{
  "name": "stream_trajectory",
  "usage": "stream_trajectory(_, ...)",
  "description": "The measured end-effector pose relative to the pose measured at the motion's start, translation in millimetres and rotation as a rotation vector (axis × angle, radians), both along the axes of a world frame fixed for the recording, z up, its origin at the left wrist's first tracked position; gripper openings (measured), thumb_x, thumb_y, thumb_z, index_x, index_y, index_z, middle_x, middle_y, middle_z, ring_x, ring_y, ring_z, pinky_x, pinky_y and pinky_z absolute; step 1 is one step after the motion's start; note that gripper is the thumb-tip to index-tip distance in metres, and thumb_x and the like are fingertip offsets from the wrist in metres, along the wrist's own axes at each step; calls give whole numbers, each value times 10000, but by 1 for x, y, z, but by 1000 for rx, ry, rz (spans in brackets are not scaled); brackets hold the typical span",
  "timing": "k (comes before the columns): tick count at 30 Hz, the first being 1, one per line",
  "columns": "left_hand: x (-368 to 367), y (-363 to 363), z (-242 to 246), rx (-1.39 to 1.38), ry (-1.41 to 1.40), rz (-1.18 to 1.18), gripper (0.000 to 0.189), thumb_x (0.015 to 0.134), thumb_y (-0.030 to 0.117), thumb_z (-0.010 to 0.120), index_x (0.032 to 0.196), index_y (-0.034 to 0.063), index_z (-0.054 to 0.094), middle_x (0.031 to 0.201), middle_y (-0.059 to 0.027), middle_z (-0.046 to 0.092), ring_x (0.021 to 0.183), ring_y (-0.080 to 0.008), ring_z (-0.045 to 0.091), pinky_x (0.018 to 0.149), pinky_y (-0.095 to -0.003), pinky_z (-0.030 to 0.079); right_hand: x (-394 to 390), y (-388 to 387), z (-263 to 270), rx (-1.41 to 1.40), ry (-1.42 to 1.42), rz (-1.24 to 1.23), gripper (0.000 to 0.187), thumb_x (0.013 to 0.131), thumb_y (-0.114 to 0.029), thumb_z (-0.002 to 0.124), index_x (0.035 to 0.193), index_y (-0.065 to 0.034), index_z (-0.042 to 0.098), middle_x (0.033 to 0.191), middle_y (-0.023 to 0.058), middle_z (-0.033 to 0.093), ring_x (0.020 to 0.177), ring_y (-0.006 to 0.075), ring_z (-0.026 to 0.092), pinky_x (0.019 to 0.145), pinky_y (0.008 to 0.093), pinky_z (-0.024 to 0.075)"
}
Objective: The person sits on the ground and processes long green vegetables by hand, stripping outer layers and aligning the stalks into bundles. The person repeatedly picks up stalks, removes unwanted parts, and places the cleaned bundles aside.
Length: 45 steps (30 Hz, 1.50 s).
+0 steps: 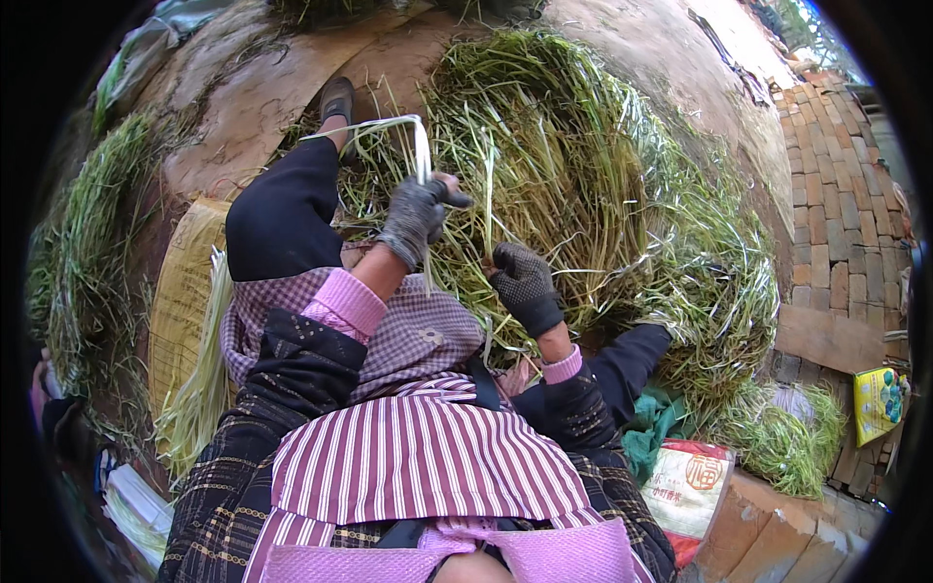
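My left hand point(414, 218), in a dark worn glove with bare fingertips, is closed around several pale plant stems point(421, 149). Their upper ends bend over to the left, and a thin end hangs below the hand. My right hand point(523, 280), in a dark dotted glove, pinches the lower end of a thin green-white stem point(488, 182) that stands upright. A large heap of green and yellowish stalks point(568, 175) lies beyond both hands and between my legs. A bundle of pale stripped stems point(208, 364) lies beside my left leg.
A yellow woven sack point(182, 291) lies under the pale bundle. Another green heap point(95, 255) is at the far left. At the right are a smaller green pile point(787, 437), a red and white printed bag point(689, 488), a green cloth point(652, 430), a yellow packet point(877, 404) and brick paving point(838, 218).
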<state>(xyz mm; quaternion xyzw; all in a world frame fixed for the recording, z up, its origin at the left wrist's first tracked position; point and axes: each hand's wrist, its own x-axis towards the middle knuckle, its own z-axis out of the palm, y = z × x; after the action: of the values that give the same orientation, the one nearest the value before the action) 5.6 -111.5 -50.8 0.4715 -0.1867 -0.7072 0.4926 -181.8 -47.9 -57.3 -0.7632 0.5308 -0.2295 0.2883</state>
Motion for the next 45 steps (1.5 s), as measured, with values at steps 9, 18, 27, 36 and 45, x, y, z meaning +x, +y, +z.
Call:
stream_trajectory(9,-12,11,-4,-75,-127,-239,272,671,63,660,922,24,563,686,-50,596,421,-82,449,361,-221,350,12,11,6,345,-457,-52,191,727,-87,617,860,9,521,704,42,533,636,112,504,572,243,418)
stream_trajectory(18,-16,17,13,-254,-166,-246,230,704,20,539,931,9,575,721,-49,595,565,-102,520,507,-215,423,17,7,9,429,-693,-229,104,792,-105,579,815,-12,540,620,-13,506,497,47,453,467,185,363)
stream_trajectory(27,-20,19,5,-353,-350,-243,224,657,85,640,865,14,596,732,-62,598,640,-133,568,592,-256,466,19,6,2,245,-671,-262,113,830,-106,539,878,-10,576,676,-26,523,577,34,442,522,184,363)
stream_trajectory(36,-19,20,3,-286,-190,-203,359,621,38,672,960,9,556,752,-48,568,660,-131,559,602,-246,455,30,8,5,466,-739,-204,158,814,-130,562,896,6,563,742,-10,548,634,55,458,563,206,386)
stream_trajectory(45,15,-1,22,-244,116,151,362,631,-57,638,970,4,527,727,-66,577,603,-161,569,549,-258,461,11,43,-17,506,-541,61,154,741,-107,613,781,23,540,640,32,523,606,103,470,583,254,407)
